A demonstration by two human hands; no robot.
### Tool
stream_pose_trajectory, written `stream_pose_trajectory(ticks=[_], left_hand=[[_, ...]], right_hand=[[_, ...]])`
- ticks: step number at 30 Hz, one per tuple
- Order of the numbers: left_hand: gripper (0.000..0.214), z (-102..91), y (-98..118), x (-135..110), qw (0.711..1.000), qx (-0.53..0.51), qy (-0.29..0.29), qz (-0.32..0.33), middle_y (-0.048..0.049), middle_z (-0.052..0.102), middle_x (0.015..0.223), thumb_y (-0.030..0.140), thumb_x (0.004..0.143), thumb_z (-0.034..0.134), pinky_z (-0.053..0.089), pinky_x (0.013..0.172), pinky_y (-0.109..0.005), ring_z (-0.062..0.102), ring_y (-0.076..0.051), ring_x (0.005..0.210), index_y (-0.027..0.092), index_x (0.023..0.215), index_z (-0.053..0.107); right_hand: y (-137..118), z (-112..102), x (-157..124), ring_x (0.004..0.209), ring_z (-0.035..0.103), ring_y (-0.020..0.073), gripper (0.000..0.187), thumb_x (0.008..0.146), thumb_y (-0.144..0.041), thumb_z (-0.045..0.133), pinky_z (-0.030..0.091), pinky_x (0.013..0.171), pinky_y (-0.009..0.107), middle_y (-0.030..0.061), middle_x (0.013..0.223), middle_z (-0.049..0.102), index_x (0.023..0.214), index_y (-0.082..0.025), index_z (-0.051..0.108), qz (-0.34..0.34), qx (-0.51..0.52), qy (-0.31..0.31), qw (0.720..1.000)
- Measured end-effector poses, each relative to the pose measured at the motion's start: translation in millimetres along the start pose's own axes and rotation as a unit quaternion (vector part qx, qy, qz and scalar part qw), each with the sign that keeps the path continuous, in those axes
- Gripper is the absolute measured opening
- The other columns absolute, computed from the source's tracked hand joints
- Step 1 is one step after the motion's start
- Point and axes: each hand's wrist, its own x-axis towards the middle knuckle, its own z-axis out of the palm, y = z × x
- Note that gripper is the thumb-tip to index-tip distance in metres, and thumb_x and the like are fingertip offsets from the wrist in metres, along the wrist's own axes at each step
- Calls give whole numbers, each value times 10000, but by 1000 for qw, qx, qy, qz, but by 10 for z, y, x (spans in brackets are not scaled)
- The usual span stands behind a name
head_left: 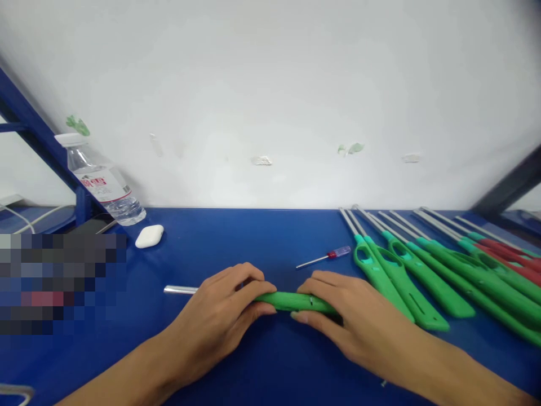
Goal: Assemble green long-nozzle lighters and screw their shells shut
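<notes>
A green long-necked gas lighter (291,301) lies sideways in both hands, just above or on the blue table. My left hand (228,301) is closed around its trigger end, and the silver metal tube sticks out to the left past the knuckles. My right hand (338,307) grips the handle's other end between thumb and fingers. The lighter's trigger and both ends of its handle are hidden by the hands. Behind the right hand lies a small screwdriver (325,256) with a red and clear purple handle, its tip pointing left.
Several green lighters (422,276) and some red ones (507,256) lie at right. A tilted water bottle (103,183) and a white earbud case (149,236) are at back left. A white wall (270,101) rises behind the blue table (236,237). A small screw (384,383) lies near the front.
</notes>
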Motion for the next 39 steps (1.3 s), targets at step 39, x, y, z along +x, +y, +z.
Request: stream_pose_trajectory(ticks=[39], left_hand=[[214,-29,-82,-62,983,111,73,129,-90,813,949,96,1037,555,649,674,-351,777,-218,767,127,1230,642]], right_hand=[[-37,-280,5,412,375,55,429,930,-597,647,286,384,185,-47,619,581,919,-177,733,189,378,-137,896]])
